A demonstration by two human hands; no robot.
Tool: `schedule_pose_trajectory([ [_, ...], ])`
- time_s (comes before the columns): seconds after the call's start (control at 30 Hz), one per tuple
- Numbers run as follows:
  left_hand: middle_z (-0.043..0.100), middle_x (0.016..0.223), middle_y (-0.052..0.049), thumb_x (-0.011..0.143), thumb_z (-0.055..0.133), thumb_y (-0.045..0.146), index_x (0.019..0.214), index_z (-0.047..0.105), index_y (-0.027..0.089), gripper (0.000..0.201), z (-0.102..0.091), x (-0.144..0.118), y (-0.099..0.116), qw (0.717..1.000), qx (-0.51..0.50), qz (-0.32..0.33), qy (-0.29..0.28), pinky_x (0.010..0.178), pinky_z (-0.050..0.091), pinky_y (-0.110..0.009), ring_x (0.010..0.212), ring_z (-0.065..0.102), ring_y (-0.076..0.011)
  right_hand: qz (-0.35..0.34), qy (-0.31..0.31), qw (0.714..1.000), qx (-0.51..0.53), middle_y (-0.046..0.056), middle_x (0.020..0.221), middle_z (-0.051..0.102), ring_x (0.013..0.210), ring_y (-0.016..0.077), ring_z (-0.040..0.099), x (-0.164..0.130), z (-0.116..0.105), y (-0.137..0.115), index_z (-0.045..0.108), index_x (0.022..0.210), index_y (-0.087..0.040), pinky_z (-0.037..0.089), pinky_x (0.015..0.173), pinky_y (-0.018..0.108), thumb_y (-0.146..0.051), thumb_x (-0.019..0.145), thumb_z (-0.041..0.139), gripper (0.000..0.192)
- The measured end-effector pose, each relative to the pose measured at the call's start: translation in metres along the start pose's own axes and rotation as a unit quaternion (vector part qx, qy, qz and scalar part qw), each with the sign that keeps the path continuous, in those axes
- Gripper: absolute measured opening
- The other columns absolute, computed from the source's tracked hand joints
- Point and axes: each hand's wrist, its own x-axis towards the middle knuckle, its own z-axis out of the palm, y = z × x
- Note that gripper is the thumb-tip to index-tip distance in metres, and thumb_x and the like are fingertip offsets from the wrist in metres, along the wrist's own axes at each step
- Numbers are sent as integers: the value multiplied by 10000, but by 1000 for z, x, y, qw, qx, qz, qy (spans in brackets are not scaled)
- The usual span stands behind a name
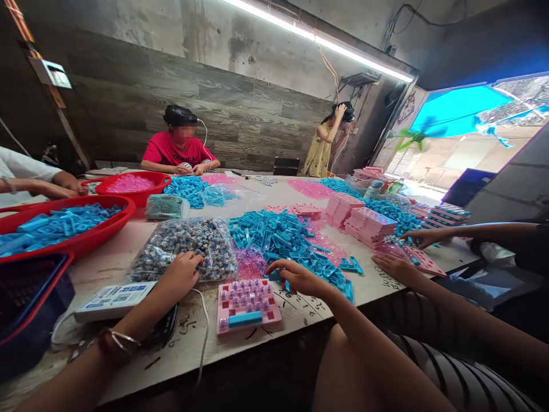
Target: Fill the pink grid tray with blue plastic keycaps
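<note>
Pink plastic makes up the board [222,313] that is laid flat near the table's [189,355] front edge, between the two forearms and a little short of both hands. Small clear pieces [244,294] are seated in rows on it, and a few dark red square recesses are left uncovered. Its placing seems chosen so that the bag of grey parts [165,243] and the heap of blue pieces [274,232] can both be reached without leaning.

By the left hand [183,270], the near right part of the bag is reached; the fingers are curled down among the grey parts, and whether one is gripped cannot be told. The right hand [298,278] is held palm down just beyond the board's far right corner, at the near edge of the heap. Its forefinger is stretched out and the other fingers are bent loosely, probably for picking up small pieces; what lies beneath them is hidden, so no hold can be confirmed.

The board is set nearly square to the person, its front edge rising slightly to the right; its longer side cannot be judged at this slant. Along that edge a blue bar [245,319] is mounted, its long axis pointing left to right, roughly parallel to the rows.
</note>
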Motion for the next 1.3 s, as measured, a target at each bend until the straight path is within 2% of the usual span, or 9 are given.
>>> schedule_pose_trajectory([
  [0.13,611,859,-98,732,461,113,806,584,157,150,-3,0,2,1000,-5,6,1,794,417,-377,861,540,-268,-27,2,998,-61,16,836,531,561,67,475,-9,-2,-1,634,888,-156,384,494,183,-77,740,438,258],
  [0.27,585,887,-96,739,424,80,840,562,155,187,-4,-1,2,1000,-7,19,14,822,413,-370,889,528,-254,-63,5,988,-141,1,812,533,708,105,484,-15,-2,6,595,772,-142,384,626,201,-81,633,629,156],
  [0.43,559,943,-104,788,388,97,952,586,142,261,3,-2,-2,997,-36,15,61,865,422,-378,927,523,-243,-75,12,971,-226,8,804,538,748,127,483,-21,-1,20,554,747,-141,366,678,228,-15,613,547,185],
  [0.6,530,890,-77,824,365,142,899,636,158,282,4,0,-3,995,-53,2,79,850,450,-360,873,533,-212,-60,-41,963,-261,46,904,579,847,177,522,-35,4,21,558,899,-151,386,730,262,-57,615,515,302],
  [0.77,489,925,-56,757,516,210,892,625,156,181,-10,4,5,981,-183,-18,67,772,511,-332,781,568,-177,-75,-34,938,-336,77,941,569,818,198,542,-43,22,19,535,915,-151,406,696,284,-139,658,512,258],
  [0.9,508,942,-44,716,573,187,836,620,158,132,-26,6,37,967,-249,8,51,700,521,-298,700,575,-139,-85,3,912,-401,125,1032,530,815,215,553,-45,31,21,515,1021,-117,428,687,310,-185,691,504,338],
  [1.0,558,913,-49,768,540,181,850,658,161,146,-30,5,80,957,-274,93,19,720,495,-278,757,582,-149,-107,21,908,-404,133,1108,503,889,237,554,-47,31,24,466,1158,-109,448,714,326,-201,716,498,453],
  [1.17,641,893,-53,769,545,123,955,665,172,227,-12,3,145,942,-282,169,-60,745,455,-277,814,588,-164,-114,34,914,-388,110,1154,499,975,235,542,-51,24,31,448,1214,-150,458,760,319,-218,757,509,466],
  [1.3,650,753,-25,705,572,73,770,652,155,131,4,2,161,954,-249,140,-96,662,419,-251,719,579,-155,-121,36,922,-366,87,1115,530,983,223,549,-54,20,36,507,1125,-173,452,782,301,-223,784,531,346],
])
